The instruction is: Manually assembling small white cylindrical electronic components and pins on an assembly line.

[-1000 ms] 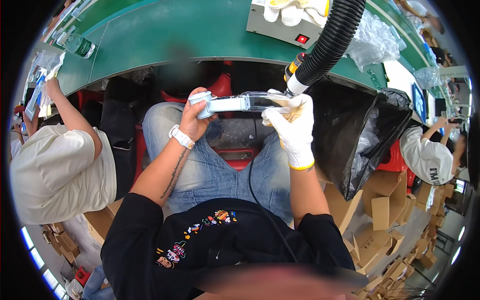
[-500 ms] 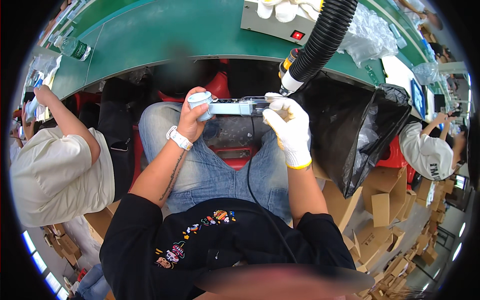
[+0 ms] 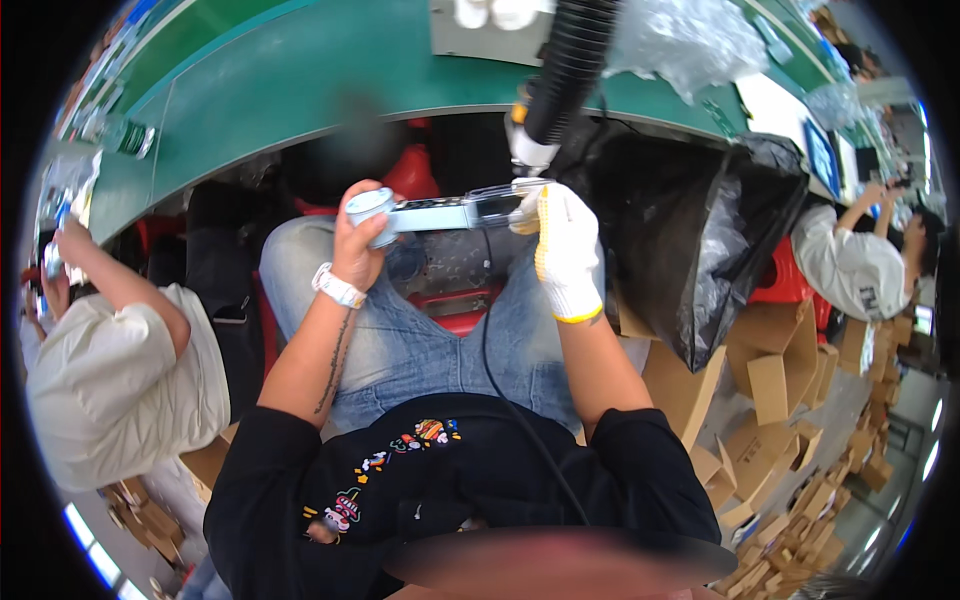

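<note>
Over my lap, a light-blue handheld device (image 3: 432,216) with a round drum-like end and a clear plastic far end is held level between both hands. My left hand (image 3: 360,250), bare with a white watch at the wrist, is closed around the round end. A white knitted glove with a yellow cuff covers my right hand (image 3: 566,245). Its thumb and fingers close on the clear plastic end (image 3: 492,205); the fingertips are partly hidden. Just above this end hangs a nozzle (image 3: 530,150) on a black corrugated hose (image 3: 572,75).
A green workbench (image 3: 300,85) curves in front, bearing a grey box (image 3: 465,38) and clear plastic bags (image 3: 685,45). To my right stands a black plastic bag (image 3: 650,220), with cardboard boxes (image 3: 765,360) behind. A co-worker in a pale shirt (image 3: 125,375) sits at my left.
The whole view has shifted, so bench and hose appear further left. My right glove has turned more upright at the clear end. My left hand keeps its hold.
</note>
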Tool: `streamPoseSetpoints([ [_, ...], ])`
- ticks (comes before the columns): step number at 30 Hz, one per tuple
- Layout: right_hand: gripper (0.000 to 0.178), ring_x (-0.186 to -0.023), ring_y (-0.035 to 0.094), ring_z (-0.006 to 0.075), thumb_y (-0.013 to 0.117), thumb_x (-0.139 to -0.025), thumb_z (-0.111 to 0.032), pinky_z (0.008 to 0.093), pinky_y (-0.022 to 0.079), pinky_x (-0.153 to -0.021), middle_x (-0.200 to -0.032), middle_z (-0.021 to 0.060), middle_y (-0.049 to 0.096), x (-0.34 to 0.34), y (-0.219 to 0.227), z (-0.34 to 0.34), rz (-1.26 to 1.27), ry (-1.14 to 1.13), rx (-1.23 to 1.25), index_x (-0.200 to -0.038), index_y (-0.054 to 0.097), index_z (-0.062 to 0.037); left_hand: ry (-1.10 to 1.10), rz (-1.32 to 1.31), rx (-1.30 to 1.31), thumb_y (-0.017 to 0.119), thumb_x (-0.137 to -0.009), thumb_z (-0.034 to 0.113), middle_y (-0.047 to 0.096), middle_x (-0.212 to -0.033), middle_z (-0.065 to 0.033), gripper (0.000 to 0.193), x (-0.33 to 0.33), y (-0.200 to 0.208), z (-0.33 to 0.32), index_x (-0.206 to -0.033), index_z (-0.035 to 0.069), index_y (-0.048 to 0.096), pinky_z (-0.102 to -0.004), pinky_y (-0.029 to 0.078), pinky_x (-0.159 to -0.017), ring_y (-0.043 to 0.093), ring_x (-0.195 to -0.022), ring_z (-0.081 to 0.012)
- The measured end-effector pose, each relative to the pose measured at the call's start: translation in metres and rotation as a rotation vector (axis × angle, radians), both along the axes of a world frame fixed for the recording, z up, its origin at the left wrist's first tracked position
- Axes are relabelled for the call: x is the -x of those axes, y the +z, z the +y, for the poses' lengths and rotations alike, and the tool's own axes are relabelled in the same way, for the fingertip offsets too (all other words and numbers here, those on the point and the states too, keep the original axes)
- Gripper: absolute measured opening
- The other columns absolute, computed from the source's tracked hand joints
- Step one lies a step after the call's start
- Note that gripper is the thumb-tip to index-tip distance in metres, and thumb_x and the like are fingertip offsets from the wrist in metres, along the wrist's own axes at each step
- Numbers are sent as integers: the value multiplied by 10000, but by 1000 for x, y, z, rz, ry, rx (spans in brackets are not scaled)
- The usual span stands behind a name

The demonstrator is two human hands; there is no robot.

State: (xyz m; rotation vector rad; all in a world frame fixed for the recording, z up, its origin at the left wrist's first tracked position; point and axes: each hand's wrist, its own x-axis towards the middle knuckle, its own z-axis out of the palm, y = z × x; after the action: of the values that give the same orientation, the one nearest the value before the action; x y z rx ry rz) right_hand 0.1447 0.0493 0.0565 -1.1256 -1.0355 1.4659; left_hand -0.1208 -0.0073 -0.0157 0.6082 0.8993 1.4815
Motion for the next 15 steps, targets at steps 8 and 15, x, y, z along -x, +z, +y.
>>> streamPoseSetpoints([
  [8,343,-812,699,151,828,-826,-204,341,580,-718,-920,83,724,-101,4,-5,-431,-284,-356,-1031,604,-46,96,327,227,669,-934,227,636,-1269,-75,508,41,-52,7,-1410,127,519,-346,501,-855,622,-1092,-214],
  [15,377,-792,716,199,701,-933,-131,333,599,-670,-936,126,717,-294,6,-135,-30,-564,-79,-1280,602,-23,-396,900,253,803,-858,261,687,-1093,-14,470,23,-115,30,-1248,168,557,-274,482,-607,640,-894,-149],
])
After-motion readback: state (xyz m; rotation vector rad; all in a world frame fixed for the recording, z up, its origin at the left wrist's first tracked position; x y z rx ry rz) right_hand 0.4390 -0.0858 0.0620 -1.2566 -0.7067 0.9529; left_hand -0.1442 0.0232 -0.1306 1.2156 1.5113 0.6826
